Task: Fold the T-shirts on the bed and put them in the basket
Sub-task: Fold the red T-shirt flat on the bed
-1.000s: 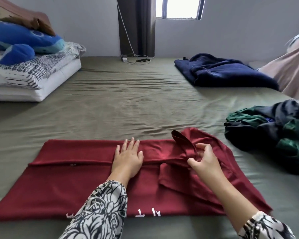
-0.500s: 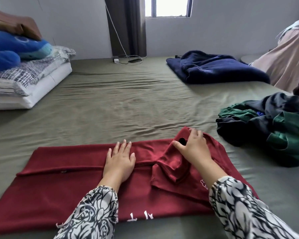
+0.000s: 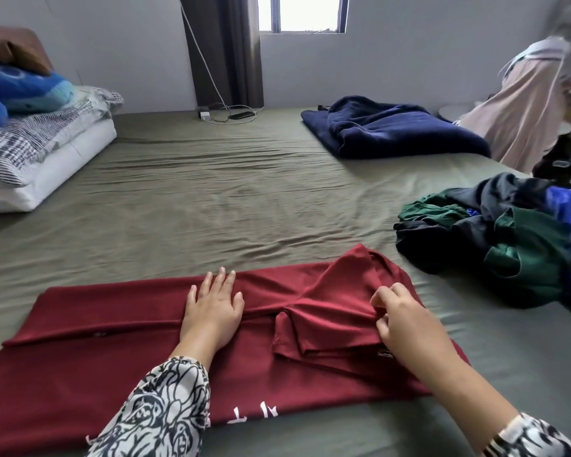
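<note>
A dark red T-shirt (image 3: 99, 351) lies partly folded across the near part of the olive bed sheet (image 3: 211, 199), white lettering at its near edge. My left hand (image 3: 213, 308) rests flat on the shirt's middle, fingers spread, pressing the fold line. My right hand (image 3: 406, 319) pinches the folded sleeve fabric at the shirt's right side. A heap of unfolded dark green, navy and blue T-shirts (image 3: 508, 239) lies on the bed to the right. No basket is in view.
A folded navy blanket (image 3: 396, 130) lies at the far right. Stacked pillows with a blue plush toy (image 3: 23, 90) sit at the far left. A charger and cable (image 3: 225, 115) lie by the dark curtain. Pink cloth (image 3: 521, 117) hangs at the right edge.
My right hand moved from the raised sleeve tip back toward me and now pinches the sleeve fabric, which lies flatter on the shirt. My left hand stayed pressed in place.
</note>
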